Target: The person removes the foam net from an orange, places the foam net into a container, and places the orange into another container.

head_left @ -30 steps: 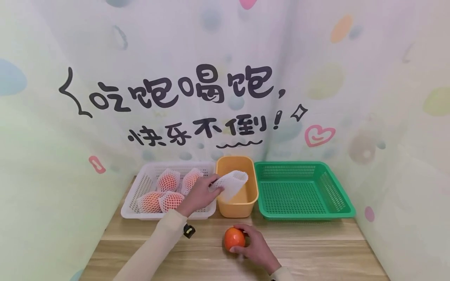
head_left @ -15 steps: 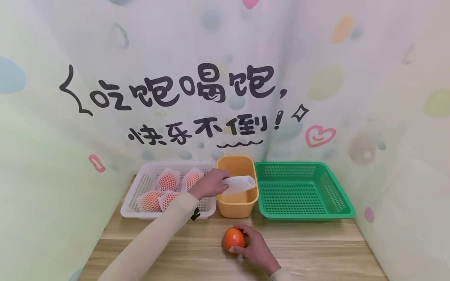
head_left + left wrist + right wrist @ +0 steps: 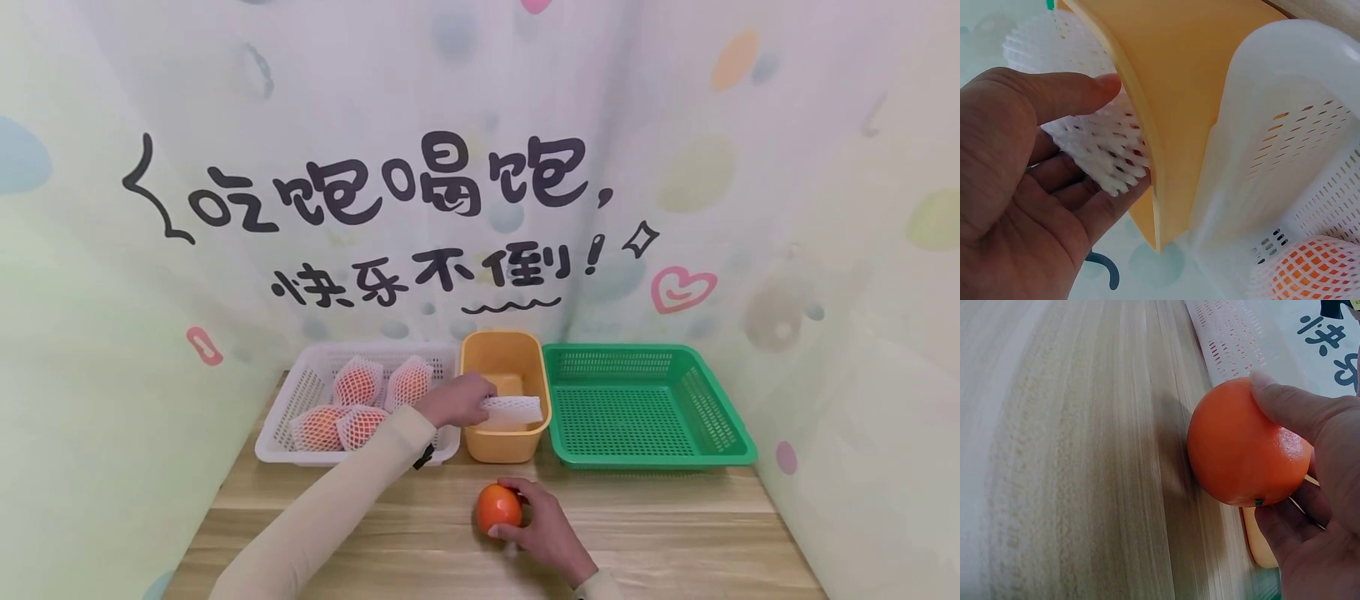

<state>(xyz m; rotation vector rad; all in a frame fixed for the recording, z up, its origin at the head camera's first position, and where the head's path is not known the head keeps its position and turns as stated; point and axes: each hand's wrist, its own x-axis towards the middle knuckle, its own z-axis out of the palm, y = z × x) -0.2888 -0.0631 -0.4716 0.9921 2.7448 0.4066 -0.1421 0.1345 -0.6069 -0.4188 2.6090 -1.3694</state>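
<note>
In the head view my left hand (image 3: 459, 400) reaches over the near left rim of the yellow bin (image 3: 504, 448). It holds a white foam net sleeve (image 3: 517, 408) at the bin's mouth. The left wrist view has the foam net sleeve (image 3: 1094, 140) between thumb and fingers, close against the bin's rim. On the table, my right hand (image 3: 546, 529) grips a bare, shiny orange (image 3: 498, 510). Thumb and fingers lie on opposite sides of the orange (image 3: 1241, 447) in the right wrist view, where a small green stem spot shows.
A white basket (image 3: 281, 457) on the left holds several oranges in foam nets, among them a netted orange (image 3: 356, 385). To the bin's right stands a green basket (image 3: 652, 460). All three containers line the back of the wooden table (image 3: 675, 542), before a printed curtain (image 3: 825, 167).
My left hand has moved right and then slightly down, lowering the foam net sleeve to the yellow bin's mouth. The right hand and its orange have stayed in place.
</note>
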